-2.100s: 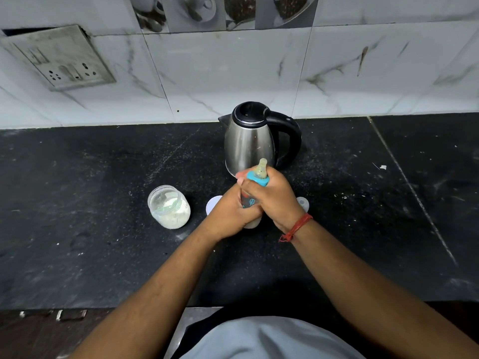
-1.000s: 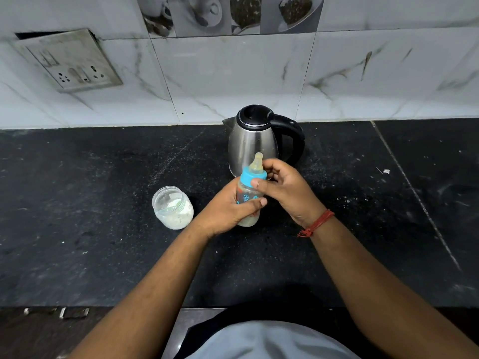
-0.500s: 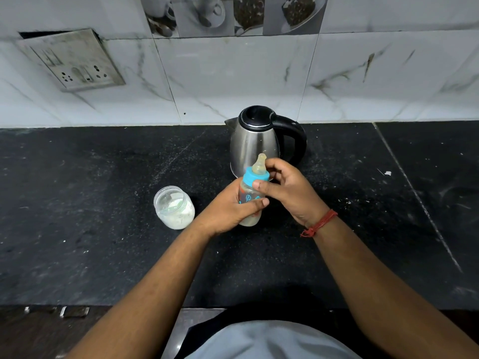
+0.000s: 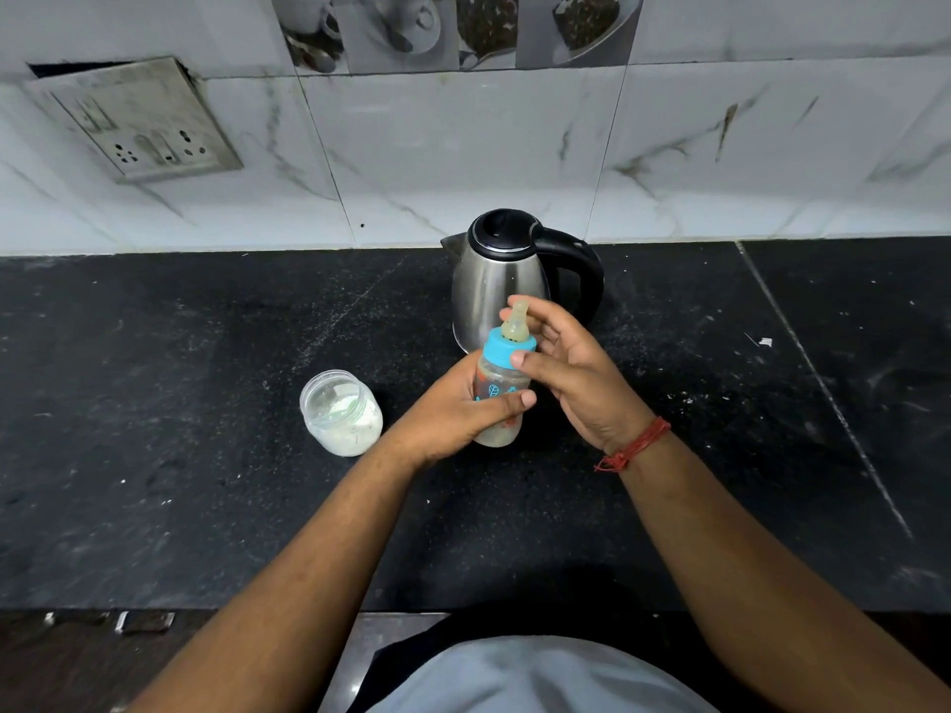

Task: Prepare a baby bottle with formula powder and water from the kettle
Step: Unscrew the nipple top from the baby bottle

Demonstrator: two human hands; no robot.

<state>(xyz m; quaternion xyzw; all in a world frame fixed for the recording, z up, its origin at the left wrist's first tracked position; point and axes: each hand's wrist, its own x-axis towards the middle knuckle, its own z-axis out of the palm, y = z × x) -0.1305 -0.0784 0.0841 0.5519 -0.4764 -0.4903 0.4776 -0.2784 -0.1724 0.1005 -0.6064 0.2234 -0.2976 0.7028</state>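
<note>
A baby bottle (image 4: 502,393) with a blue collar and a pale teat stands upright on the black counter, milky liquid in its lower part. My left hand (image 4: 453,411) is wrapped around its body. My right hand (image 4: 568,375) is beside the collar with fingers spread; its thumb tip touches the blue ring, the other fingers are loose near the teat. A steel kettle (image 4: 502,280) with a black lid and handle stands just behind the bottle. A clear jar of white formula powder (image 4: 340,411) sits uncapped to the left.
The black stone counter (image 4: 180,455) runs to a marbled tile wall at the back. A switch and socket plate (image 4: 136,120) hangs on the wall at upper left. White specks lie on the counter at right (image 4: 765,342). The counter's front edge is near my body.
The bottle was first gripped by both hands. My right hand has since loosened from the blue collar and its fingers have spread. My left hand keeps its hold.
</note>
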